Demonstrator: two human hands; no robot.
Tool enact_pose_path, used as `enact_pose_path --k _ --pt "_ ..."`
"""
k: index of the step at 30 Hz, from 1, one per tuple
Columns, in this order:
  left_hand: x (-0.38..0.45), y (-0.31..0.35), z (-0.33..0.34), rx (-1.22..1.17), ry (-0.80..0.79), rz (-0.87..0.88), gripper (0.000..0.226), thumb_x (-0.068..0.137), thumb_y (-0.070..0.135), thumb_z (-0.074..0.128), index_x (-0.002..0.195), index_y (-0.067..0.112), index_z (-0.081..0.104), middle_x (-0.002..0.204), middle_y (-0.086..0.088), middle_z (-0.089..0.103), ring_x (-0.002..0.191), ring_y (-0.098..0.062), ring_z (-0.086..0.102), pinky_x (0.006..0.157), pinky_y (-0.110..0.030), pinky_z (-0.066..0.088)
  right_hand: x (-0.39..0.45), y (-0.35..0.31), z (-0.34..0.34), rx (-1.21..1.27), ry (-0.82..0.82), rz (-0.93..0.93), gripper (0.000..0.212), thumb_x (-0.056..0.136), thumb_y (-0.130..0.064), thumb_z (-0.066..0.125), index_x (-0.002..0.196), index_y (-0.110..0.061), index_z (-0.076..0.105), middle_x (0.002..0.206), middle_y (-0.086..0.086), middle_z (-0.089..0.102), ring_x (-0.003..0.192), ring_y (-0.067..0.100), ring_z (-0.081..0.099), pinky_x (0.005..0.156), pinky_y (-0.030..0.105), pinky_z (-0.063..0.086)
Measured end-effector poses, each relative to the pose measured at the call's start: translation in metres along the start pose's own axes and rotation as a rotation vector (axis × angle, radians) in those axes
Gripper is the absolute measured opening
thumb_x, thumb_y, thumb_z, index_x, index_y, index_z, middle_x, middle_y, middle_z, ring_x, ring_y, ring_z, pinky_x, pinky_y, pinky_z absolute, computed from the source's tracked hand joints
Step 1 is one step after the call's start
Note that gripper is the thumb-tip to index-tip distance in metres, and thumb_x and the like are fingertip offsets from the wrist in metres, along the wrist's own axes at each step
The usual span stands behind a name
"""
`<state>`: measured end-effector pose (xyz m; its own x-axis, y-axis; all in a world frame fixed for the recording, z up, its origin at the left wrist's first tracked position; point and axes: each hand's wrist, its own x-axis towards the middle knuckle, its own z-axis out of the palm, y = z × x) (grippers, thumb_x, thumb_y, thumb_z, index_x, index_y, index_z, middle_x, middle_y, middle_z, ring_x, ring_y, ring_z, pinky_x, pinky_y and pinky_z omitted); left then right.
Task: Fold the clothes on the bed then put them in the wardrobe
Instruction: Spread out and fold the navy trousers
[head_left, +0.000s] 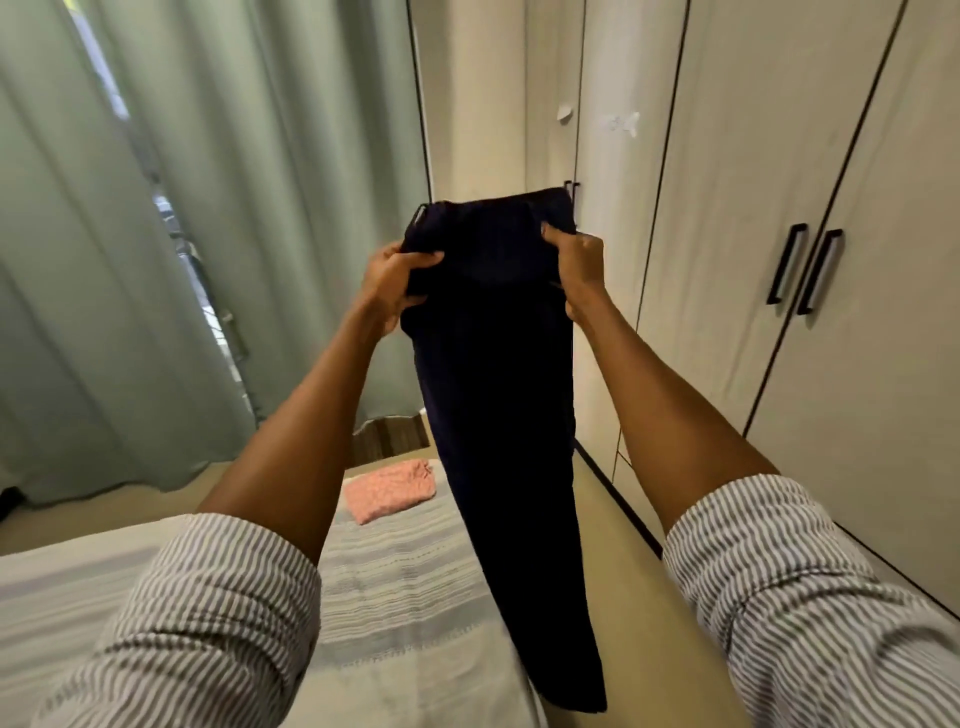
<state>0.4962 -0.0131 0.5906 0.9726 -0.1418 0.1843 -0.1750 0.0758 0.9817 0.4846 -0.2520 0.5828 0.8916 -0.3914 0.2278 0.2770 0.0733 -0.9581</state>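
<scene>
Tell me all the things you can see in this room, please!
dark trousers: one, navy-black, held up in the air, hanging down over the bed
pink cloth: one, pink, folded at the bed's far end
bed: one, grey-and-white striped cover, below
curtains: pale green, on the left
wardrobe: one, cream doors with black handles, shut, on the right
left hand: grips the trousers' top left
right hand: grips the trousers' top right
</scene>
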Motion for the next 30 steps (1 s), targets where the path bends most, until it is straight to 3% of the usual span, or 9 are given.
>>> enact_pose_path --k 3,6,11,14,16,20,24,28,30 --pt "-0.007 0.009 -0.013 -0.056 0.152 0.257 0.021 0.079 0.001 0.068 0.098 0.01 0.07 0.082 0.002 0.071 0.078 -0.016 0.069 0.071 -0.033 0.057 0.008 -0.014 0.037 0.065 -0.047 -0.142 0.033 0.085 -0.024 0.072 0.057 -0.015 0.057 0.059 0.002 0.057 0.059 0.019 0.054 0.061 0.034 0.041" --pt "-0.018 0.034 -0.028 -0.081 0.207 0.447 0.021 0.082 -0.007 0.062 0.092 0.01 0.067 0.071 0.011 0.068 0.066 -0.006 0.064 0.06 -0.021 0.05 0.012 -0.038 0.069 0.17 -0.14 -0.315 0.03 0.083 -0.027 0.072 0.072 -0.001 0.063 0.073 0.011 0.055 0.069 0.025 0.05 0.066 0.037 0.038" --pt "-0.025 0.082 -0.056 -0.052 0.269 0.641 0.018 0.075 -0.002 0.068 0.084 0.014 0.069 0.076 0.005 0.068 0.077 -0.016 0.065 0.073 -0.035 0.054 0.014 -0.075 0.109 0.289 -0.176 -0.4 0.041 0.079 -0.026 0.075 0.079 0.013 0.063 0.08 0.016 0.057 0.074 0.028 0.054 0.069 0.04 0.042" --pt "-0.035 0.093 -0.072 -0.003 0.281 0.667 0.017 0.075 -0.001 0.068 0.085 0.013 0.069 0.079 0.001 0.067 0.08 -0.02 0.064 0.079 -0.04 0.053 0.002 -0.087 0.121 0.307 -0.218 -0.435 0.024 0.085 -0.016 0.07 0.074 0.005 0.065 0.076 0.013 0.061 0.072 0.028 0.059 0.069 0.038 0.046" --pt "-0.048 0.092 -0.081 0.013 0.277 0.646 0.02 0.075 -0.002 0.067 0.089 0.012 0.07 0.083 -0.001 0.069 0.083 -0.021 0.065 0.081 -0.04 0.055 -0.005 -0.082 0.128 0.301 -0.281 -0.417 0.021 0.088 -0.012 0.067 0.08 0.008 0.068 0.079 0.015 0.063 0.075 0.029 0.062 0.072 0.039 0.048" --pt "-0.083 0.067 -0.09 0.072 0.276 0.534 0.024 0.082 -0.003 0.066 0.095 0.017 0.072 0.087 0.002 0.073 0.085 -0.018 0.07 0.075 -0.032 0.057 -0.026 -0.049 0.126 0.212 -0.381 -0.331 0.047 0.089 -0.023 0.067 0.097 0.023 0.059 0.089 0.02 0.061 0.082 0.033 0.059 0.075 0.043 0.044" --pt "-0.126 -0.004 -0.1 0.251 0.361 0.294 0.016 0.085 0.015 0.072 0.099 0.021 0.072 0.085 0.005 0.072 0.078 -0.013 0.071 0.058 -0.034 0.057 -0.074 0.023 0.096 0.092 -0.497 -0.181 0.025 0.096 -0.024 0.062 0.104 -0.005 0.075 0.103 0.011 0.074 0.098 0.027 0.072 0.091 0.048 0.057" --pt "-0.188 -0.122 -0.108 0.498 0.405 0.052 0.018 0.077 0.042 0.075 0.087 0.027 0.075 0.082 0.002 0.074 0.075 -0.01 0.066 0.073 -0.043 0.057 -0.126 0.119 0.056 -0.427 -0.544 0.092 0.052 0.095 -0.057 0.054 0.115 -0.01 0.064 0.111 0.01 0.068 0.101 0.034 0.068 0.073 0.054 0.06" --pt "-0.226 -0.173 -0.104 0.677 0.388 -0.147 0.031 0.073 0.057 0.069 0.086 0.029 0.072 0.083 0.001 0.074 0.078 -0.012 0.065 0.075 -0.041 0.054 -0.158 0.167 0.028 -0.881 -0.58 0.016 0.059 0.096 -0.067 0.038 0.118 -0.016 0.06 0.119 0.011 0.066 0.105 0.036 0.064 0.084 0.046 0.055"
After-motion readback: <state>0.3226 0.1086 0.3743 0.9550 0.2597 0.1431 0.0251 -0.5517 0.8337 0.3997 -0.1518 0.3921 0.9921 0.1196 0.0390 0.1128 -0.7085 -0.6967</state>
